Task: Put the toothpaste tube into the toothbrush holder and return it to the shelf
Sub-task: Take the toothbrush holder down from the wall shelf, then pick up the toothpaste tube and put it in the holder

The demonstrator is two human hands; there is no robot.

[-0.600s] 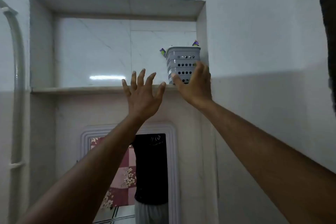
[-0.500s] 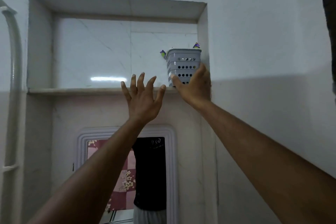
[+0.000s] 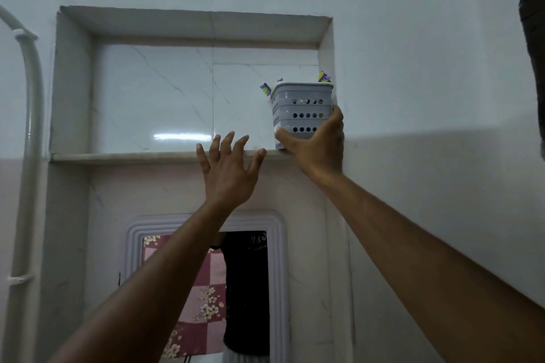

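Observation:
A grey perforated toothbrush holder [image 3: 300, 109] stands at the right end of the recessed wall shelf [image 3: 124, 156], against the niche's right wall. Purple and green toothbrush heads [image 3: 323, 76] poke out over its rim. The toothpaste tube is not visible. My right hand [image 3: 317, 147] wraps around the holder's lower part, thumb on its left side, fingers on the right. My left hand [image 3: 228, 169] is raised just left of it with fingers spread, holding nothing, in front of the shelf's front edge.
A white pipe [image 3: 29, 138] runs up the wall on the left. Below the shelf hangs a white-framed mirror [image 3: 206, 289] reflecting a person in a dark shirt and a pink checked cloth. A dark object [image 3: 533, 62] sits at the right edge.
The view has shifted slightly. My right hand still grips the holder on the shelf; both hands have stayed almost in place.

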